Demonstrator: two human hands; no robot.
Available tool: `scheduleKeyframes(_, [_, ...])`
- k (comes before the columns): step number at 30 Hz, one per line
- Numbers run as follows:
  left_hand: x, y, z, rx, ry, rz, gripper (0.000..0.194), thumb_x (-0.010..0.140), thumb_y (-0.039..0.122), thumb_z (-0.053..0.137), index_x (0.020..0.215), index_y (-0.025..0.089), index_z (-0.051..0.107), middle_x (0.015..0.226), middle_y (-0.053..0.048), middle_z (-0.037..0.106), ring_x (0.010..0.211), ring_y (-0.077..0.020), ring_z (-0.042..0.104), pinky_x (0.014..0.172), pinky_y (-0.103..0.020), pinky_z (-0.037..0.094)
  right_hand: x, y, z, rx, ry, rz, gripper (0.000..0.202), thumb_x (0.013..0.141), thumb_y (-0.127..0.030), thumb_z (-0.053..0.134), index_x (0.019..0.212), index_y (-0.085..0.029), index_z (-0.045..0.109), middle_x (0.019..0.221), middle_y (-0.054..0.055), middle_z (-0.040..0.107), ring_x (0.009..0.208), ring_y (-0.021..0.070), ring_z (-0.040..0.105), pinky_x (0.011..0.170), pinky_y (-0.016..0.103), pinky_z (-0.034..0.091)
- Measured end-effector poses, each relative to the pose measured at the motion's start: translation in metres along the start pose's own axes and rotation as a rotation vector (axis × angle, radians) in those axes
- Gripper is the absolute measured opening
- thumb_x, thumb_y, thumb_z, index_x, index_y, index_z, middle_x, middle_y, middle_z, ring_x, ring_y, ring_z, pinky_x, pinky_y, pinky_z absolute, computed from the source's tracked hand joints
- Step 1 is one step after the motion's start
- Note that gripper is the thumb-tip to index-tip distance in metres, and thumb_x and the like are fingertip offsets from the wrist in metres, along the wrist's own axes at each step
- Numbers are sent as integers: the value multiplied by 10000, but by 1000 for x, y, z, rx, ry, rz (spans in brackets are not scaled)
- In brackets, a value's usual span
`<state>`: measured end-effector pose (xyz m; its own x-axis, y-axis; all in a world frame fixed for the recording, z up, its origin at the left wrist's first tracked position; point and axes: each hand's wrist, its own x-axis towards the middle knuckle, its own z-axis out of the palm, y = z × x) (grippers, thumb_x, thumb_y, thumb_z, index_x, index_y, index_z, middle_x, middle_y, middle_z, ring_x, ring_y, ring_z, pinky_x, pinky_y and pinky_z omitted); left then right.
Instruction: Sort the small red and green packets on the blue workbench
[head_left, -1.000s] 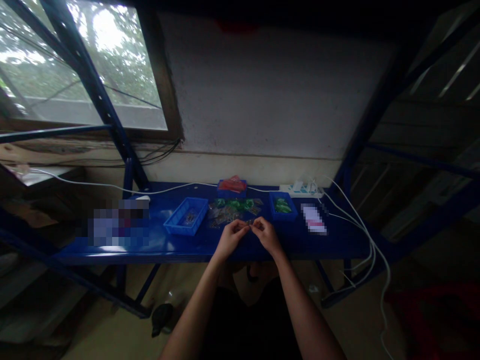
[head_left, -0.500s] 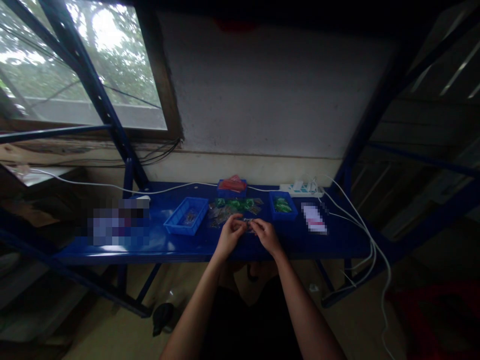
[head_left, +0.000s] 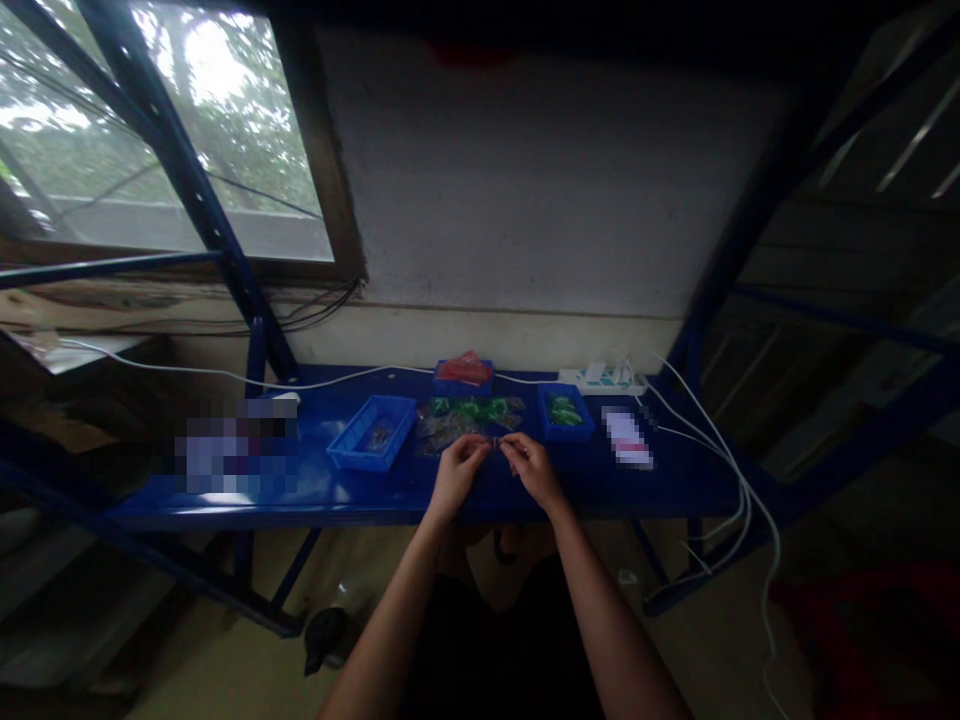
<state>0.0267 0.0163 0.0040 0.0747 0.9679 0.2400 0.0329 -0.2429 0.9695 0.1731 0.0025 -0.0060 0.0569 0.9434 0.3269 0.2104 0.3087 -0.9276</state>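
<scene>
My left hand (head_left: 459,470) and my right hand (head_left: 531,468) meet over the front middle of the blue table, thumbs and fingers pinched together. A small thin piece (head_left: 495,443) shows between the fingertips, too small and dim to name. Just beyond the hands lie several clear packets (head_left: 450,430) with grey contents, and behind them a row of green packets (head_left: 476,408). To the left stands a blue tray (head_left: 341,450) with some small parts (head_left: 379,436) in it. A smaller blue bin (head_left: 566,433) holding green packets (head_left: 562,409) is at the right.
Red bags (head_left: 466,369) fill a blue bin (head_left: 463,388) against the wall. A power strip (head_left: 574,381) with white cables (head_left: 731,460) sits at the back right. Blurred-out items (head_left: 628,437) lie right and left on the table (head_left: 300,508). Blue posts (head_left: 259,350) frame both sides.
Both hands have turned slightly and their fingers are pinched closer together. The shiny clear material seen between them before shows less now. The trays and packets look unmoved.
</scene>
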Motion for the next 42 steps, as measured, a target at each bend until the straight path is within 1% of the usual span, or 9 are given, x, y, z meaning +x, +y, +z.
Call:
scheduleKeyframes(3, [1, 2, 0, -21, 75, -11, 292, 696, 436, 624, 739, 151, 578, 596, 29, 570, 532, -106, 507, 524, -214, 396, -1, -3, 0, 103, -9, 4, 244, 788, -395, 548, 906, -195, 625, 747, 20, 645, 646, 150, 593, 538, 236, 453])
scheduleKeyframes(6, [1, 4, -1, -41, 7, -23, 377, 774, 507, 517, 657, 151, 557, 557, 19, 549, 517, -109, 499, 532, -225, 400, -3, -5, -1, 132, -44, -15, 251, 790, -399, 543, 909, -199, 637, 883, 45, 676, 772, 173, 622, 597, 250, 489])
scheduleKeyframes(18, [0, 3, -4, 5, -7, 12, 299, 660, 431, 633, 743, 144, 643, 583, -3, 612, 556, -139, 550, 534, -231, 411, -1, 1, 0, 151, 27, -4, 170, 756, -323, 562, 869, -201, 600, 935, 59, 662, 870, 201, 632, 682, 299, 525])
scheduleKeyframes(22, [17, 20, -37, 177, 198, 105, 297, 708, 419, 575, 792, 147, 660, 665, -31, 643, 598, -159, 574, 552, -242, 422, 0, 2, 0, 164, 74, 39, 206, 751, -343, 560, 901, -201, 560, 909, 67, 656, 824, 196, 640, 640, 291, 518])
scheduleKeyframes(28, [35, 47, -94, 883, 520, 217, 419, 789, 363, 532, 1113, 106, 598, 1050, -162, 620, 952, -289, 590, 838, -384, 455, -2, -2, -1, 95, 15, 43, 208, 762, -372, 571, 882, -203, 587, 789, 37, 660, 718, 179, 634, 607, 280, 500])
scheduleKeyframes(30, [30, 46, -92, 1061, 434, 239, 428, 814, 339, 516, 1178, 120, 562, 1115, -170, 595, 1025, -305, 560, 882, -398, 439, -2, -3, -1, 82, 6, 32, 207, 766, -377, 569, 872, -201, 591, 778, 34, 662, 705, 175, 631, 597, 275, 494])
scheduleKeyframes(34, [21, 33, -66, 1269, 3, 263, 247, 862, 223, 443, 987, 165, 648, 1027, -137, 640, 978, -274, 589, 857, -348, 449, -2, -2, -1, 61, 10, 17, 198, 780, -377, 554, 865, -203, 594, 767, 32, 663, 692, 170, 628, 591, 269, 490])
scheduleKeyframes(38, [28, 24, -44, 1350, 0, 62, 294, 871, 124, 363, 970, 95, 638, 957, -198, 664, 903, -307, 630, 706, -348, 477, -2, -1, -1, 42, 7, 12, 179, 785, -363, 543, 845, -203, 598, 769, 34, 665, 696, 172, 634, 595, 270, 493])
scheduleKeyframes(42, [37, 25, -44, 1347, 21, -11, 323, 859, 63, 330, 911, 88, 647, 879, -208, 681, 860, -304, 655, 641, -322, 463, -2, -1, 0, 35, 10, 12, 169, 789, -356, 538, 830, -204, 599, 761, 32, 662, 703, 176, 639, 598, 273, 498])
